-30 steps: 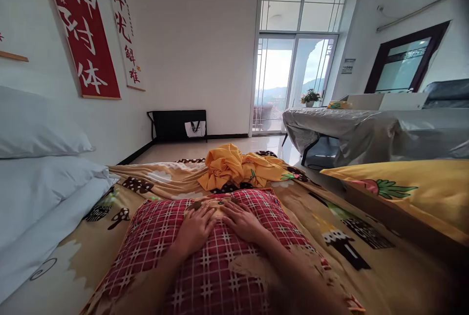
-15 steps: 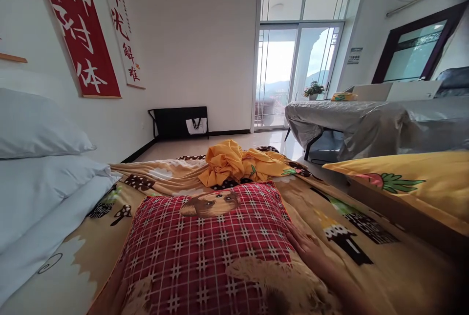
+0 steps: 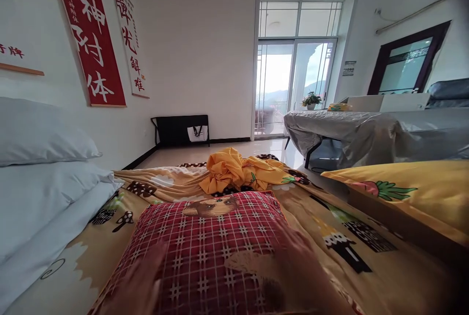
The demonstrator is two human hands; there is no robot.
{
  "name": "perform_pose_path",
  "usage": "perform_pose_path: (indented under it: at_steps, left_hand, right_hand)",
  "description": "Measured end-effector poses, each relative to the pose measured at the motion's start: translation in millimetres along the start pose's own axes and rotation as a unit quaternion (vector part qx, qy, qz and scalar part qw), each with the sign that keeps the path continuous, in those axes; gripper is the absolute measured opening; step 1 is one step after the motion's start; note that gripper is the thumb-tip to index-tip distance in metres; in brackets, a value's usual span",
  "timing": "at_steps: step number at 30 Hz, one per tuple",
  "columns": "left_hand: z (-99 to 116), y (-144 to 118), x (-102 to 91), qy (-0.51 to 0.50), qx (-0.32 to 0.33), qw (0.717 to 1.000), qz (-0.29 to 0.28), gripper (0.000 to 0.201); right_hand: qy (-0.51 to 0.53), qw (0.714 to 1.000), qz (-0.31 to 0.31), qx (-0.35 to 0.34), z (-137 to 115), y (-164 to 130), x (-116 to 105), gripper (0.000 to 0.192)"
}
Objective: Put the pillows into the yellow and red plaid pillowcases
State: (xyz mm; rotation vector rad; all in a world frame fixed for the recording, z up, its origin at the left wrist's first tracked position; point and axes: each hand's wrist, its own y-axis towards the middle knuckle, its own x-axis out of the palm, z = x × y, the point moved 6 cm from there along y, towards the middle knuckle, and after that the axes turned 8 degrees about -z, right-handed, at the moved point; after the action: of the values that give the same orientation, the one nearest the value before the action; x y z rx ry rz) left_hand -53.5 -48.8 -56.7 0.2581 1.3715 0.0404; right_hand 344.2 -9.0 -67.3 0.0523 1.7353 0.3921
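Observation:
A red plaid pillow (image 3: 212,246) with a bear picture lies on the cartoon-print blanket (image 3: 366,266) right in front of me. My left hand (image 3: 141,278) is a motion-blurred shape over the pillow's near left part. My right hand (image 3: 293,256) is blurred too, over the pillow's near right part. Both look flat with nothing in them. A crumpled yellow cloth (image 3: 238,171) lies just beyond the pillow's far edge.
White pillows (image 3: 40,168) are stacked at the left against the wall. A yellow carrot-print pillow (image 3: 406,193) lies at the right. Beyond stand a grey-covered table (image 3: 351,132), a black rack (image 3: 179,129) and a glass balcony door (image 3: 293,85).
One second ago both hands lay flat on the pillow's far middle. They drew back to its sides and now sweep, blurred, over its near part.

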Motion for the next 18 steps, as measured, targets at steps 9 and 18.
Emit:
perform_pose_path:
  at_steps: [9, 18]
  left_hand:
    - [134.9, 89.5, 69.1, 0.051, 0.167, 0.985, 0.012, 0.052]
    - [46.5, 34.9, 52.5, 0.081, 0.059, 0.986, 0.134, 0.057]
  right_hand:
    - [0.068, 0.988, -0.061, -0.122, -120.0, 41.8, 54.1, 0.054]
    - [-0.004, 0.998, 0.059, 0.004, -35.4, 2.2, 50.9, 0.060]
